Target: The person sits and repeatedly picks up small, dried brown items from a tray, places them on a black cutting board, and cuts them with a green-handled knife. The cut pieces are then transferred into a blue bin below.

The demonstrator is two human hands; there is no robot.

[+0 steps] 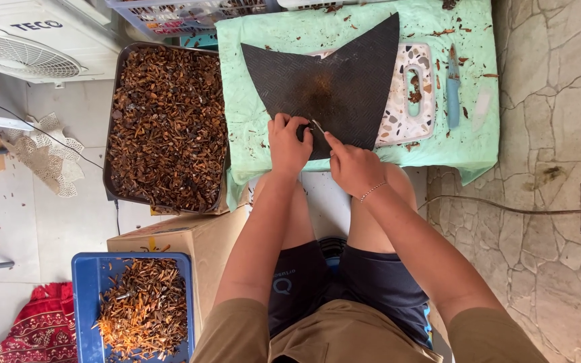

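My left hand (288, 144) pinches a small dark piece against the near tip of a black rubber mat (344, 74). My right hand (352, 167) grips a small knife (317, 127), its blade touching that piece between the two hands. The mat lies over a speckled white cutting board (417, 101) on a table covered with green cloth (263, 40). Brown stains and scraps mark the mat's middle.
A dark tray (167, 124) heaped with brown dried pieces sits left of the table on a cardboard box (200, 238). A blue bin (85, 296) of orange-brown strips stands at lower left. A blue-handled knife (452, 87) lies on the cloth at right. A fan (25, 57) is at upper left.
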